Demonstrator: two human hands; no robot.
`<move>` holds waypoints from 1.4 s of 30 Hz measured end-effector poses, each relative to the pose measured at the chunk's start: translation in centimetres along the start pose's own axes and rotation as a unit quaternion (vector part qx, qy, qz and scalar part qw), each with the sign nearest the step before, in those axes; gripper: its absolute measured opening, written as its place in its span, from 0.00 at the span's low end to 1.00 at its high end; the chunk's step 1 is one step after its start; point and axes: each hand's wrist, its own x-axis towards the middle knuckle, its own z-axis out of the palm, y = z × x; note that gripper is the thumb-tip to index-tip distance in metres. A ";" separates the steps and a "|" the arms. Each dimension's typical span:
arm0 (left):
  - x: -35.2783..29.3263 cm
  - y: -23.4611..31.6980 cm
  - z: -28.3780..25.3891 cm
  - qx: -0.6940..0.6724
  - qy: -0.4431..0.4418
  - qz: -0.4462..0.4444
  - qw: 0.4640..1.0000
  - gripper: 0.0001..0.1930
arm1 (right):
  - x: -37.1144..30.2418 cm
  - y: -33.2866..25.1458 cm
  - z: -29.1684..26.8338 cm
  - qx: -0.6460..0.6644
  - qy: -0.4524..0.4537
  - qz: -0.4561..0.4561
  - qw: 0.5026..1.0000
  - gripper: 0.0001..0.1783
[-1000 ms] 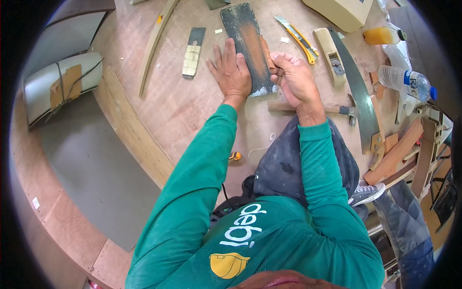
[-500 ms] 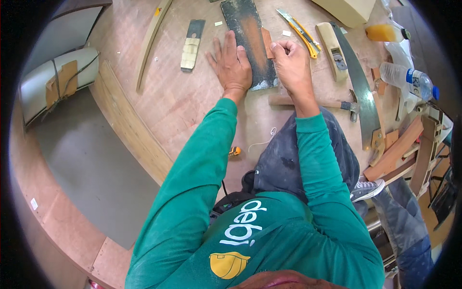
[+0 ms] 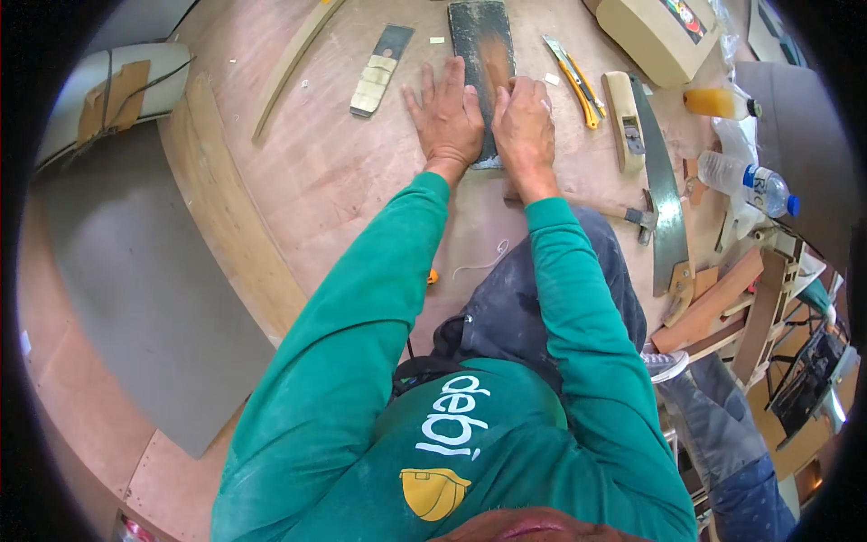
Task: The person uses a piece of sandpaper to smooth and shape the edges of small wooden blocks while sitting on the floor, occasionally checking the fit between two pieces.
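Streaked black board (image 3: 479,54) lies flat

The long, narrow rectangle rests on plywood (image 3: 334,172), its length pointing away from the body, its near part partly covered. A rusty orange smear (image 3: 496,59) runs lengthwise, mostly over the right half; the dark surface looks scuffed, and whitish residue marks the near edge.

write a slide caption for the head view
Left hand and right hand at a dark streaked board, utility knife and wooden plane to the right.

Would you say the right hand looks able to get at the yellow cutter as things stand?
Probably yes: the yellow cutter lies near the right hand, with nothing tall between them, though that hand is at the dark board.
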 end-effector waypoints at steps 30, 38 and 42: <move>0.0 0.3 -0.1 -0.042 0.007 -0.005 0.999 0.31 | 4.0 0.1 2.0 -0.040 0.036 -0.037 0.998 0.14; 0.0 0.2 0.1 -0.049 0.018 -0.004 0.999 0.31 | 3.9 -0.1 3.1 -0.049 0.035 -0.031 0.998 0.12; -0.1 0.5 0.0 -0.044 0.003 -0.006 0.999 0.30 | 2.0 0.3 2.4 -0.039 0.022 -0.017 0.999 0.11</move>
